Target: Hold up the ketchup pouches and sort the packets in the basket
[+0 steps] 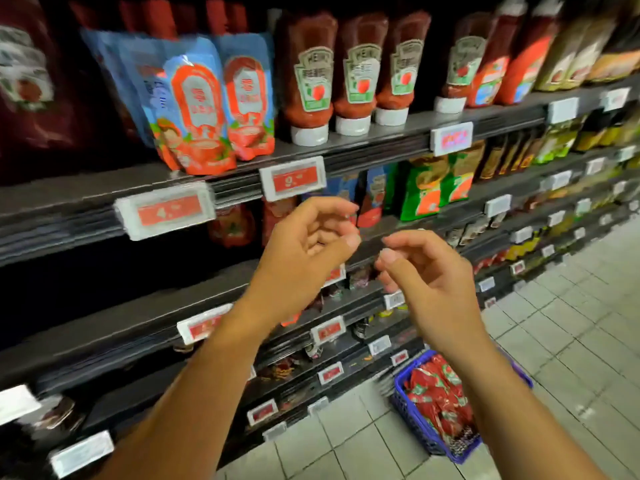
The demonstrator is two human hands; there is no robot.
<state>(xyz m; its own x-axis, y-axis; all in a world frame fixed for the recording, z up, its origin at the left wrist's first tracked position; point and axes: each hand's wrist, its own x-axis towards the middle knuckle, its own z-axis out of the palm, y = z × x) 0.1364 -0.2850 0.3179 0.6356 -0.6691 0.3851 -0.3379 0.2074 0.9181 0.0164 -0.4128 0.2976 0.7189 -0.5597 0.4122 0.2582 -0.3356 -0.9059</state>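
- Ahead of both hands, dark shelves (381, 147) fill the view, with price tags clipped along their front edges.
- Below the right hand, a blue basket (412, 424) sits on the tiled floor (571, 341), packed with red sauce packets (438, 393).
- Above the two hands, upside-down ketchup bottles (310, 81) stand in a row on white caps.
- Up and to the left of the left hand, blue and red sauce pouches (204, 112) lean at the shelf edge, well apart from any finger.
- Just above the left hand hangs a red price tag (294, 178), near it but not touching.
- Left hand (308, 244): raised in front of the shelves, fingers loosely curled, holding nothing.
- Right hand (422, 268): just beside the left, fingers loosely curled with the tips drawn toward the thumb, holding nothing; the two hands' fingertips are close but apart.
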